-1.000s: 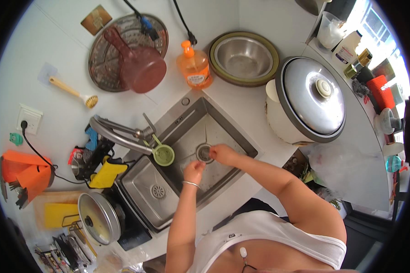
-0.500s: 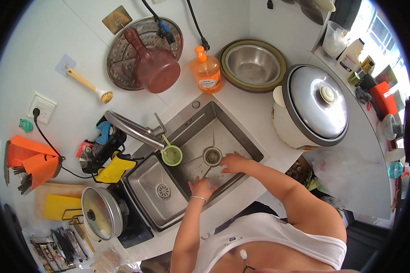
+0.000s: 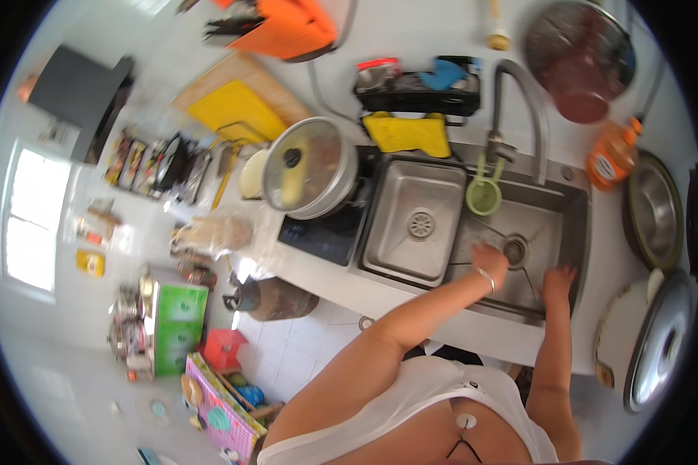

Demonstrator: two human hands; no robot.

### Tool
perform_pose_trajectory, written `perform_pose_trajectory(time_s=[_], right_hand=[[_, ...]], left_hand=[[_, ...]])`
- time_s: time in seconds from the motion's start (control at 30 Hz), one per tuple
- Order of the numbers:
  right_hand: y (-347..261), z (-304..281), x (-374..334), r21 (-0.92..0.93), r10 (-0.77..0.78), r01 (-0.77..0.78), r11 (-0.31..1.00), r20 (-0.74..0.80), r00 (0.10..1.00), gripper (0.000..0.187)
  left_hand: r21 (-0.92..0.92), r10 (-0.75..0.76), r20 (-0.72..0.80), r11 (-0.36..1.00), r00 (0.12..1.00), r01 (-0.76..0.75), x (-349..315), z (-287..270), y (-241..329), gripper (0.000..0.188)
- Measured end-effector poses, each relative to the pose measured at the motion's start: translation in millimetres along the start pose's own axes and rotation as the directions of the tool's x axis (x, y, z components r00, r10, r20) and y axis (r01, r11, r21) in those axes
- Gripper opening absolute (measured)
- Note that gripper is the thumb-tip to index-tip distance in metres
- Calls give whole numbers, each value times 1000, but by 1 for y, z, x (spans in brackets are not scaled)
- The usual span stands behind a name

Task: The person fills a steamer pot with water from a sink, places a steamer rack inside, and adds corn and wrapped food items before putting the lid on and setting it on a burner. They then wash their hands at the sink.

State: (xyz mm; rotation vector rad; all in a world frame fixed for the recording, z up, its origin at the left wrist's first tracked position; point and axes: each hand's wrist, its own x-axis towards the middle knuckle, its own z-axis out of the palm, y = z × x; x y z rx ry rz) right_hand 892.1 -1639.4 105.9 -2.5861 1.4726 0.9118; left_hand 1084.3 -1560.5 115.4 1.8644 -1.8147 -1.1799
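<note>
Over the right basin (image 3: 554, 221) of a steel double sink, both my hands are empty. My left hand (image 3: 489, 262), with a bracelet at its wrist, is by the left side of the round drain (image 3: 515, 249), its fingers parted. My right hand (image 3: 557, 282) hangs low near the basin's right wall, fingers spread; I cannot tell whether it touches the steel. A green strainer (image 3: 484, 198) hangs below the curved faucet (image 3: 537, 101). The shallower left basin (image 3: 395, 198) has a slotted drain cover (image 3: 421, 225).
Left of the sink, a lidded pot (image 3: 310, 167) stands on a black cooktop (image 3: 318, 240). Behind are a black rack (image 3: 411, 101) with a yellow cloth (image 3: 407, 133). To the right stand an orange soap bottle (image 3: 613, 159), metal bowls (image 3: 655, 209) and a large cooker (image 3: 624, 333).
My view has swung left, so the room on that side now shows. My left hand has moved up beside the drain; my right hand has shifted away from it, toward the right wall.
</note>
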Motion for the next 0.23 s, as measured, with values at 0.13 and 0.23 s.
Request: perform_pose_trajectory(time_s=[0.13, 0.23], right_hand=[[-9, 77, -1, 994, -154, 14, 112, 4, 988, 42], [-2, 97, 3, 717, -231, 147, 682, 20, 973, 41]], left_hand=[[-156, -147, 45, 976, 988, 152, -56, 41, -31, 50], [-105, -147, -21, 984, 989, 144, -74, 30, -38, 53]])
